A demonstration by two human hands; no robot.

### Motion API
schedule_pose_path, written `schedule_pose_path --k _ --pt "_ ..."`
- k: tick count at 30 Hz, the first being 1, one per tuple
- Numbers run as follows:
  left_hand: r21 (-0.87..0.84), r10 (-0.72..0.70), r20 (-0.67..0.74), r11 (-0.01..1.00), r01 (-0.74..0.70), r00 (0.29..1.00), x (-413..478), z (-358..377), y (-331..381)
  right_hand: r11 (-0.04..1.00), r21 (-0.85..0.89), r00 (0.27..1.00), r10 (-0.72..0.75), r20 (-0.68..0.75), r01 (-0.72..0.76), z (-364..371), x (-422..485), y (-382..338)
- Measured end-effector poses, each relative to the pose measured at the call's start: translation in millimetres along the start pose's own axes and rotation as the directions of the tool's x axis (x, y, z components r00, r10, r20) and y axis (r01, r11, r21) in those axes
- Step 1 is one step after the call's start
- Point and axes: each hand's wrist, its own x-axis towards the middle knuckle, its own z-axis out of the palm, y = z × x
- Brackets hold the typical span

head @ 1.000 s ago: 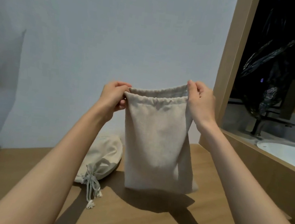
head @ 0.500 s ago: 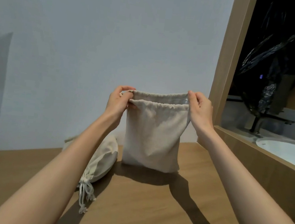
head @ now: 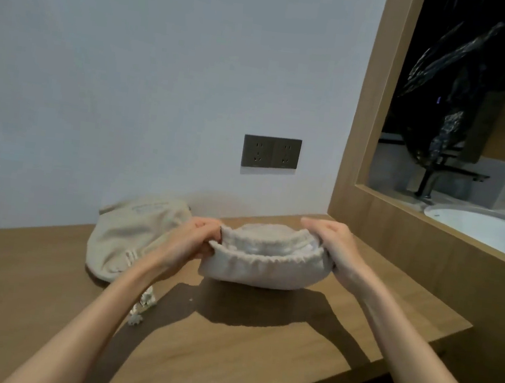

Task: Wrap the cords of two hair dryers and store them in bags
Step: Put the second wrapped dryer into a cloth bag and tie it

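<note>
A cream drawstring bag (head: 262, 271) sits crumpled on the wooden counter (head: 226, 352), its mouth held wide and facing up. My left hand (head: 190, 242) grips the left side of its rim, and my right hand (head: 334, 248) grips the right side. A second cream bag (head: 132, 237), bulging and tied with a cord, lies to the left by the wall. Its knotted cord ends (head: 142, 308) trail out under my left forearm. No hair dryer is in view.
A dark double wall socket (head: 270, 152) sits above the counter. At the right a wooden frame (head: 355, 159) opens onto a white basin (head: 489, 229) and a dark tap (head: 435, 177). The counter's front edge runs across the lower right.
Both hands have lowered the bag from mid-air down onto the counter, where it has collapsed with its mouth open. The view has tilted, revealing the wall socket.
</note>
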Motion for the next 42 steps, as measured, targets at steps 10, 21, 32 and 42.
schedule_pose_path --k 10,21,32,42 --pt "0.426 0.025 -0.085 0.904 0.014 0.996 -18 39 -44 0.600 -0.675 0.891 -0.401 0.212 0.430 39 -9 9" --pt "0.433 -0.103 -0.129 0.889 0.150 0.986 -24 55 -72 0.591 -0.536 0.782 -0.306 0.543 0.603 68 26 20" --pt "0.308 -0.247 -0.101 0.913 0.267 0.964 -25 55 -70 0.602 -0.620 0.852 -0.468 0.236 0.502 91 38 61" --pt "0.662 -0.065 -0.257 0.715 0.225 0.964 -12 67 -70 0.317 -0.775 0.697 -0.685 0.211 0.547 95 32 85"
